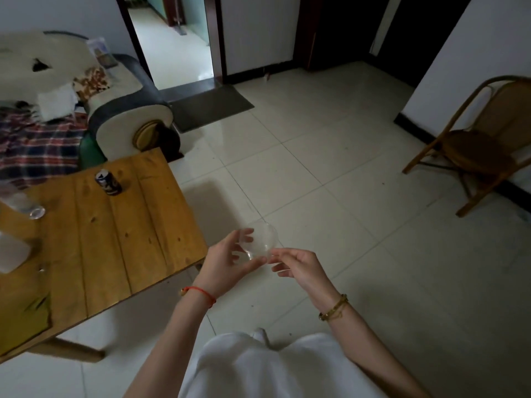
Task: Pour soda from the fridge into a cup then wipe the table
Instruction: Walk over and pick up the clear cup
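I hold a clear plastic cup (263, 239) in the air over the floor, just right of the wooden table (115, 248). My left hand (230, 258) curls round the cup's left side and base. My right hand (296, 264) pinches its lower right edge with thumb and forefinger. A dark soda can (108, 183) stands upright on the table's far part, well left of my hands.
More clear cups (21, 203) lie at the table's left edge, with a white object (11, 254) nearer me. A sofa (120, 110) with a plaid cloth stands behind the table. A wooden chair (482, 145) sits at the right. Tiled floor lies ahead toward a doorway.
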`<action>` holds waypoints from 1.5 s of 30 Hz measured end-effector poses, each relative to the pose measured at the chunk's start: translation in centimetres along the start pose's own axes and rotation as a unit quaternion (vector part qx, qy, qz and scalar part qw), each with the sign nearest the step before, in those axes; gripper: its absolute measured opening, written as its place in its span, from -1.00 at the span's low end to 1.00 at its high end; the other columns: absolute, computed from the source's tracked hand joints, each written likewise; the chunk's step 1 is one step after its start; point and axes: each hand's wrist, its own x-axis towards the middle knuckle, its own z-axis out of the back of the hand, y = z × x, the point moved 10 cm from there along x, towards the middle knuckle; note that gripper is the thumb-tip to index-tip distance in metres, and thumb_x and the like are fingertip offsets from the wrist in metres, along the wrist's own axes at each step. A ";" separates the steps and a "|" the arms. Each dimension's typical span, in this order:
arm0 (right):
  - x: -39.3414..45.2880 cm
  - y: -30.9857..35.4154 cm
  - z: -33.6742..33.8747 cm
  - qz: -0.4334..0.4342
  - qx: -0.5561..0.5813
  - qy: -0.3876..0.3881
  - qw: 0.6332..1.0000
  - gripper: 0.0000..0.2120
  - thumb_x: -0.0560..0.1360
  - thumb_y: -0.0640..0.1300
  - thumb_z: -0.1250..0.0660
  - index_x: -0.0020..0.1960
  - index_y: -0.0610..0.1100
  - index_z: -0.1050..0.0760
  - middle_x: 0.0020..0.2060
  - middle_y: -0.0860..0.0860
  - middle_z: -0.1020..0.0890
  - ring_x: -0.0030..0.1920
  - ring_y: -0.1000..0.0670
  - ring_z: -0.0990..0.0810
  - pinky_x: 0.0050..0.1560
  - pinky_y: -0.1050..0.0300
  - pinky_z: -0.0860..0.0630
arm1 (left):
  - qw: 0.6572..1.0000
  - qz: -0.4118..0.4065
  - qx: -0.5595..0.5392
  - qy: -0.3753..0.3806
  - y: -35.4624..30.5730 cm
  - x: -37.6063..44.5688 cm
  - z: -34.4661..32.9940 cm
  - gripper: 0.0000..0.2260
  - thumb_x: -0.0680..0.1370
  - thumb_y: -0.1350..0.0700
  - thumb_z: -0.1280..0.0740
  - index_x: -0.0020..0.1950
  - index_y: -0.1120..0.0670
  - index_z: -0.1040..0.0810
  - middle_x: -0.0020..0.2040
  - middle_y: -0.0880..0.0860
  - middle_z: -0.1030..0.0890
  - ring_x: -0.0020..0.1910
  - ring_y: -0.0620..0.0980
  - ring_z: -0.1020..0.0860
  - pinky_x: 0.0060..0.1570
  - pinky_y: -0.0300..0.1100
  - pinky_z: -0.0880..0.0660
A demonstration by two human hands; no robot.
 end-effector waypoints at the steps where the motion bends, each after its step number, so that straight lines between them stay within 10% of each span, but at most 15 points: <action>1: 1.5 0.8 0.1 0.002 0.002 0.000 1.000 -0.77 0.58 -0.19 -0.26 -0.08 0.01 -0.67 -0.18 0.00 -0.72 -0.14 -0.02 -0.67 -0.04 0.14 -0.59 | 1.000 -0.001 0.002 0.001 -0.1 1.7 0.3 -0.44 0.39 -0.05 -0.52 0.35 0.00 -0.46 0.19 -0.09 -0.58 0.09 -0.18 -0.57 0.07 -0.16 -0.59; 8: 10.8 3.9 0.3 -0.009 0.010 0.023 1.000 -0.82 0.58 -0.17 -0.27 0.01 -0.06 -0.67 -0.09 -0.06 -0.73 -0.11 -0.06 -0.67 0.06 0.05 -0.60 | 1.000 0.013 0.012 0.008 0.3 10.6 1.6 -0.21 0.26 -0.41 -0.37 0.37 0.00 -0.44 0.19 -0.12 -0.54 0.10 -0.15 -0.55 0.06 -0.26 -0.57; 15: 22.5 7.5 -0.9 -0.016 -0.023 0.101 0.994 -0.80 0.59 -0.19 -0.26 0.04 -0.11 -0.66 -0.06 -0.09 -0.72 -0.07 -0.08 -0.67 -0.05 0.17 -0.59 | 0.995 0.068 0.001 -0.074 2.7 19.3 4.1 -0.42 0.40 -0.07 -0.50 0.37 0.03 -0.45 0.18 -0.08 -0.54 0.10 -0.13 -0.56 0.06 -0.30 -0.55; 22: 34.8 15.6 -3.6 0.010 -0.106 0.233 0.967 -0.78 0.61 -0.25 -0.21 0.07 -0.14 -0.64 -0.01 -0.17 -0.70 -0.07 -0.08 -0.64 -0.04 0.17 -0.58 | 0.972 0.125 -0.025 -0.199 2.7 27.8 7.9 -0.31 0.32 -0.26 -0.40 0.37 0.04 -0.44 0.22 -0.07 -0.53 0.14 -0.13 -0.54 0.08 -0.22 -0.58; 45: 47.6 20.3 -25.0 -0.003 -0.314 0.550 0.774 -0.79 0.62 -0.23 -0.20 0.17 -0.13 -0.55 -0.04 0.00 -0.66 -0.03 0.04 -0.63 0.06 0.16 -0.60 | 0.800 0.344 -0.030 -0.490 12.9 30.4 19.1 -0.47 0.40 0.01 -0.53 0.32 0.04 -0.48 0.20 -0.08 -0.57 0.07 -0.13 -0.54 -0.08 -0.47 -0.45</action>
